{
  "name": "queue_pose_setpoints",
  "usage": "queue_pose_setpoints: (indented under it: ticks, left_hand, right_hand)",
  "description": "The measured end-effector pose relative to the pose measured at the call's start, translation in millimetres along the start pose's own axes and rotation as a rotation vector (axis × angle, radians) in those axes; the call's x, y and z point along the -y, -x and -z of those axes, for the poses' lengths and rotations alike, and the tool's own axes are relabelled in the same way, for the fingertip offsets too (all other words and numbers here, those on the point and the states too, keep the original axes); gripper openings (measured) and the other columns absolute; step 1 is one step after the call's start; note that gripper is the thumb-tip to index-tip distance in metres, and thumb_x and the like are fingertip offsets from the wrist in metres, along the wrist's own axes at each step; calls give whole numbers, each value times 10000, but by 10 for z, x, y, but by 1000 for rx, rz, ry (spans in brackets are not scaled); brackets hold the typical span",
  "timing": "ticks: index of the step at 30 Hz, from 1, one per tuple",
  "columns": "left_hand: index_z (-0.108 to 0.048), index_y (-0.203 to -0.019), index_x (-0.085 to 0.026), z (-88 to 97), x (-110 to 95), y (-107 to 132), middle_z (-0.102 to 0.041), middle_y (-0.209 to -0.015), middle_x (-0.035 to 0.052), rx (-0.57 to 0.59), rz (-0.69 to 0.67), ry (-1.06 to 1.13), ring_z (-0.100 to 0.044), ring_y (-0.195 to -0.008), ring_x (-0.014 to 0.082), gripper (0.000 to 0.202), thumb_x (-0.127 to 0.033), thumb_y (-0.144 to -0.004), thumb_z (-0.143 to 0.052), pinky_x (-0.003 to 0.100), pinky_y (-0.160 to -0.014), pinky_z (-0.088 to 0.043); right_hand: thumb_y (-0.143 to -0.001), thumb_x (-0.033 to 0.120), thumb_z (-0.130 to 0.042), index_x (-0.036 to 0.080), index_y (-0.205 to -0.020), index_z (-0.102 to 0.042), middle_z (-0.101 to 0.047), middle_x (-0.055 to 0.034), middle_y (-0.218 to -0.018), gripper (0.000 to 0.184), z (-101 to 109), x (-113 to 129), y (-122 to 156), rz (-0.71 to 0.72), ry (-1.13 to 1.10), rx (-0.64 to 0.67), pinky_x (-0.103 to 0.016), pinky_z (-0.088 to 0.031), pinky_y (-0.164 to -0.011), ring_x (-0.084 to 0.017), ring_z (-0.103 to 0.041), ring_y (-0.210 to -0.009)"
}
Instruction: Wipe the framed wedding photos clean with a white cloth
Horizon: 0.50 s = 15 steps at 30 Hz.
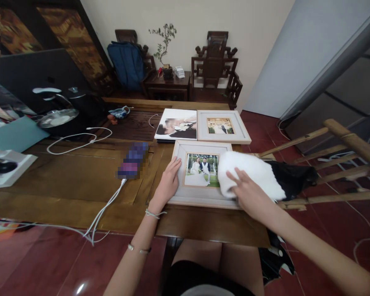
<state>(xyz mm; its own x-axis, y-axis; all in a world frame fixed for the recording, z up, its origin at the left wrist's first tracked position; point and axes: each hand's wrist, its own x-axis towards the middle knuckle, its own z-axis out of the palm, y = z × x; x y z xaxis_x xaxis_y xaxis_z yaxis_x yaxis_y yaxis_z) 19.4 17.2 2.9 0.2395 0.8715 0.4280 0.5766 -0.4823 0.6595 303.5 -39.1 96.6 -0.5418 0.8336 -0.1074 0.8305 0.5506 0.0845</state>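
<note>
A picture frame [203, 197] with a pale mat lies flat near the table's front edge. Inside it is a photo [202, 170] of a couple outdoors. My left hand [167, 183] grips the frame's left side, fingers close together along the border; its thumb is hidden. A fluffy white cloth [255, 168] covers the frame's right part and hangs past that side. My right hand [248, 193] presses on the cloth and holds it against the frame, slightly blurred. Behind lie a second framed photo [245, 127] and a white-bordered photo album or print [189, 115].
To the left is a phone [132, 160] with white cables [106, 205]. Farther left stand a glass-lidded pot [58, 118] and a white tray [24, 166]. A bamboo chair [342, 127] stands at the right, a black item [291, 176] beside it. Carved wooden chairs [216, 70] line the wall.
</note>
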Motion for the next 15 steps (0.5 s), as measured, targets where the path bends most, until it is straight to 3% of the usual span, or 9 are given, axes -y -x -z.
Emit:
queue_pose_setpoints:
  ticks: [3,6,8,12,15]
  left_hand:
    - [-487,-1333,-146,0,5,10,-490,-1403,122,4,-4,1,-305,-1397,214,494,-49,-874,-332,480,-1155,-276]
    - [-493,-1330,-146,7,6,8,-497,-1397,121,3,-14,2,-313,-1394,213,497,-42,-870,-337,473,-1158,-274]
    - [-498,-1326,-144,14,4,2,-503,-1392,122,5,-18,-4,-320,-1390,211,495,-41,-871,-334,468,-1156,-281]
    - [-522,-1302,-127,25,-1,-10,-526,-1367,137,6,-25,-20,-340,-1380,222,469,-53,-878,-334,479,-1145,-300]
    - [-542,-1281,-131,26,-1,-12,-544,-1349,136,-4,-31,-15,-358,-1371,224,452,-62,-885,-336,487,-1137,-313]
  right_hand:
    - [-632,-54,-468,148,-945,-722,-500,-117,-1387,450,139,277,283,89,-159,68,-499,-353,-1081,-338,-352,-1337]
    - [-601,-93,-393,211,-1023,-694,-428,-28,-1450,602,217,326,251,193,-311,74,-415,-378,-1082,-241,-323,-1364]
    - [-588,-110,-365,222,-1063,-676,-338,-11,-1500,657,205,222,47,197,-304,-8,-461,-329,-1108,-237,-253,-1392]
    - [-669,-132,-337,189,-1063,-681,-248,-26,-1535,614,65,-150,-561,27,-57,-235,-655,-187,-1095,-349,-126,-1409]
    - [-736,-99,-382,200,-1083,-688,-305,-28,-1515,551,-71,-315,-882,-56,71,-232,-699,-230,-1050,-429,-159,-1383]
